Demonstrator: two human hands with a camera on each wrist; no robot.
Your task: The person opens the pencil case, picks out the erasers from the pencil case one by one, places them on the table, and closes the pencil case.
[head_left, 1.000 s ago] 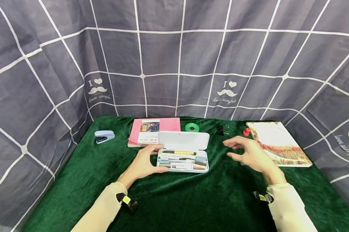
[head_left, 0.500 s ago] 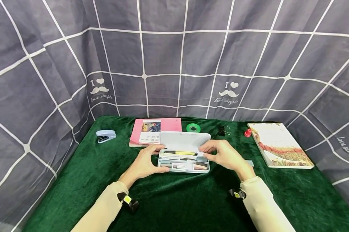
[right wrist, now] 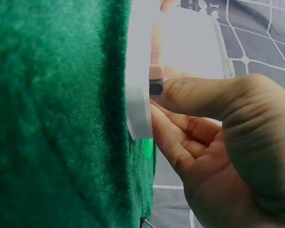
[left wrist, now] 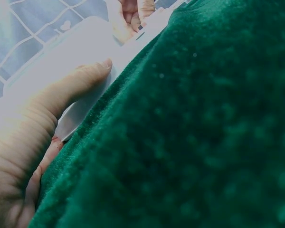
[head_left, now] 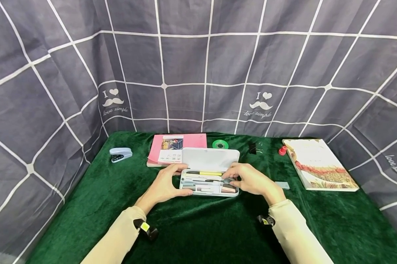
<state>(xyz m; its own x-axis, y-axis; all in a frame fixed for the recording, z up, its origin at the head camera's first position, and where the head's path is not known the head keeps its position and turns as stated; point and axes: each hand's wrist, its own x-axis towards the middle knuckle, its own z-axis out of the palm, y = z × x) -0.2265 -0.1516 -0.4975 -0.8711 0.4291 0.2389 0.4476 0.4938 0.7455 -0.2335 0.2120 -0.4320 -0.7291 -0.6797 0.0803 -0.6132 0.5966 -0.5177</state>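
Observation:
A white pencil case (head_left: 210,158) lies with its lid raised. My left hand (head_left: 162,185) grips its left end, thumb along the front edge and fingers at the back. In the case lie a yellow-and-black pen (head_left: 210,173), white pens and small pieces. My right hand (head_left: 251,179) reaches into the right end, thumb and fingertips closing round a small grey piece (head_left: 227,180) that they partly hide. In the right wrist view, a pink-and-black block (right wrist: 156,87) shows right by the thumb.
A pale blue rectangle (head_left: 282,185) lies right of the case, a thick book (head_left: 320,165) farther right. Behind are a pink book (head_left: 195,140), green tape roll (head_left: 220,144), black binder clip (head_left: 252,148) and red cap-like piece (head_left: 282,150). A blue stapler (head_left: 121,154) stands left.
My right hand has moved left from beside the case into its right end, uncovering the pale blue rectangle on the cloth. My left hand has kept its grip on the case.

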